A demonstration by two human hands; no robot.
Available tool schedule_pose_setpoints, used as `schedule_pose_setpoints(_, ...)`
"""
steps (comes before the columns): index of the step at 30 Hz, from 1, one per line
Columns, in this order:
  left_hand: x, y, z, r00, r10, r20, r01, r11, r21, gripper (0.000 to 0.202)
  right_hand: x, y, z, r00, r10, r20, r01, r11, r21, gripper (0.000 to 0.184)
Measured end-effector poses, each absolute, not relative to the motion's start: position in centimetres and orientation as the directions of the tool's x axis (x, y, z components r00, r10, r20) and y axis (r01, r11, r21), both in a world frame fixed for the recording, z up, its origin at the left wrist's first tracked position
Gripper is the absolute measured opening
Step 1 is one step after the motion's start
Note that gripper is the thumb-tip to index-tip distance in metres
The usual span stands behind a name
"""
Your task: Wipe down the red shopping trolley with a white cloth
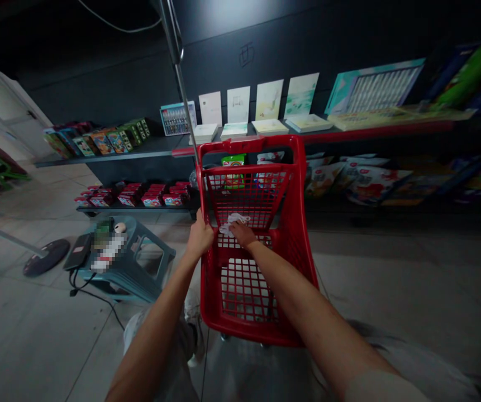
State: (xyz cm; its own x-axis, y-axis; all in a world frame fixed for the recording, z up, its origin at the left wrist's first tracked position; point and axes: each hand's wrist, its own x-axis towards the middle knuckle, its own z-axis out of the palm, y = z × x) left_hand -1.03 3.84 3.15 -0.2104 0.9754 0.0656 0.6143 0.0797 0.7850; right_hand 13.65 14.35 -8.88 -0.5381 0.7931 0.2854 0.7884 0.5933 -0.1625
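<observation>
A red plastic shopping cart (303, 245) with grid walls stands right in front of me. My left hand (200, 234) is closed around its left rim. Inside the basket, my right hand (243, 233) reaches down with its fingers closed on a small white stringy bundle (238, 218). Whether the bundle is cord or cloth, I cannot make out. The fingertips are partly hidden by the bundle and by the hand itself.
Beyond the cart, a dark shelf (156, 146) carries booklets, pen sets and small boxes, with snack bags (374, 181) below. To the left stand blue-grey stacked stools (139, 273) with devices and a trailing cable, plus a round pole base (47, 258). A metal pole (185, 100) rises behind the cart.
</observation>
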Motion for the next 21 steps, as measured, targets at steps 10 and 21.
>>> schedule_pose_setpoints(10,0.0,3.3,3.4,-0.239,0.97,0.035,0.585,0.115,0.803,0.067,15.8,19.6,-0.9,-0.263,0.786,0.559,0.853,0.46,-0.245,0.045)
schedule_pose_setpoints(21,1.0,3.3,3.4,-0.253,0.967,0.015,0.597,0.144,0.789,0.069,17.5,16.8,-6.3,-0.232,0.889,0.395,0.864,0.375,-0.337,0.049)
